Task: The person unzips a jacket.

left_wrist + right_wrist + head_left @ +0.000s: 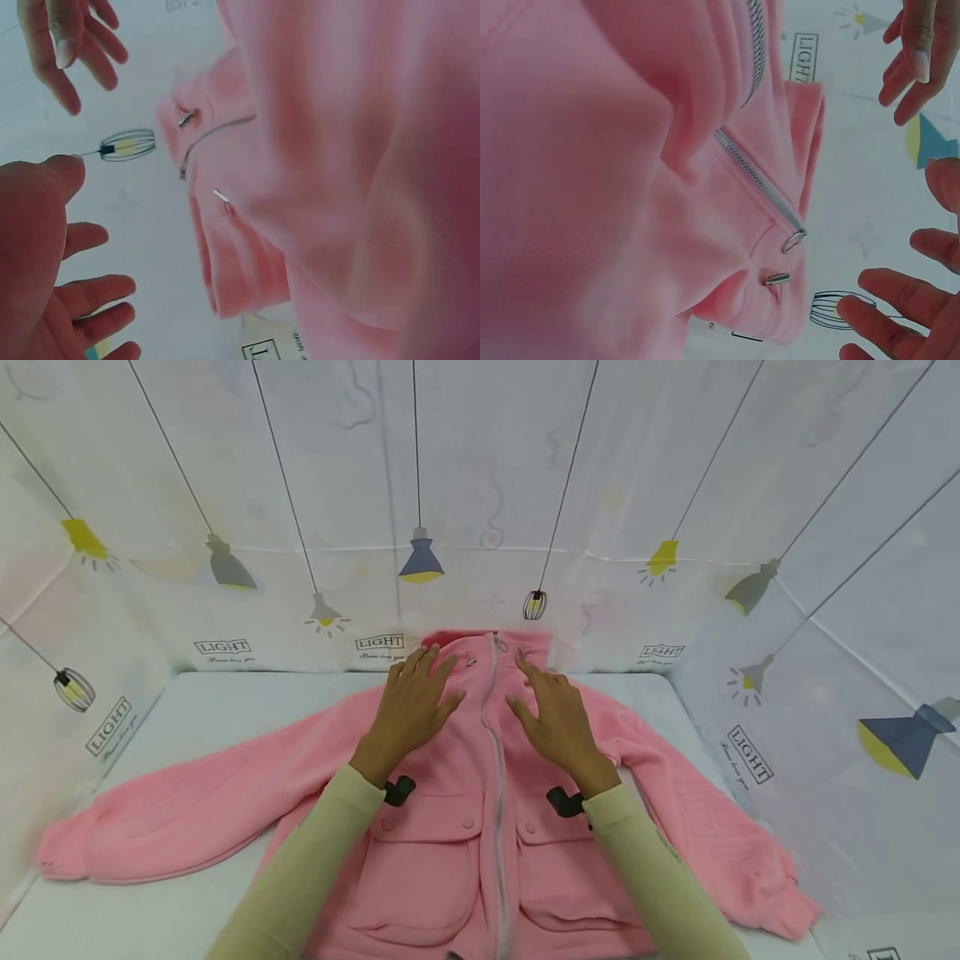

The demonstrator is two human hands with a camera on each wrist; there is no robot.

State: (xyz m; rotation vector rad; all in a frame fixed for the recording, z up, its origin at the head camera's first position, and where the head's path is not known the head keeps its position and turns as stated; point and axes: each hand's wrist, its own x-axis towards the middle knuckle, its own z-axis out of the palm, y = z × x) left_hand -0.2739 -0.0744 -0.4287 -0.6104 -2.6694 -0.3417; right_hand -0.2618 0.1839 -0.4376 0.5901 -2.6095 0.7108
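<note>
A pink jacket [450, 768] lies front up and spread out, its silver zipper [497, 793] closed up to the stand-up collar [528, 643]. Above the jacket's upper left side is my left hand [408, 706], fingers spread and holding nothing. My right hand [558, 718] is across the zipper from it, also with loosely extended fingers and nothing held. Both wrist views show the hands apart from the cloth, near the collar. A ring-shaped zipper pull [793, 241] and a small metal piece [778, 278] show at the collar.
The jacket's sleeves [202, 802] stretch out to both sides over a pale table surface [217, 702]. Two flap pockets [420, 885] lie beneath my forearms. White sheeting [480, 460] printed with hanging lamps stands around the back and sides.
</note>
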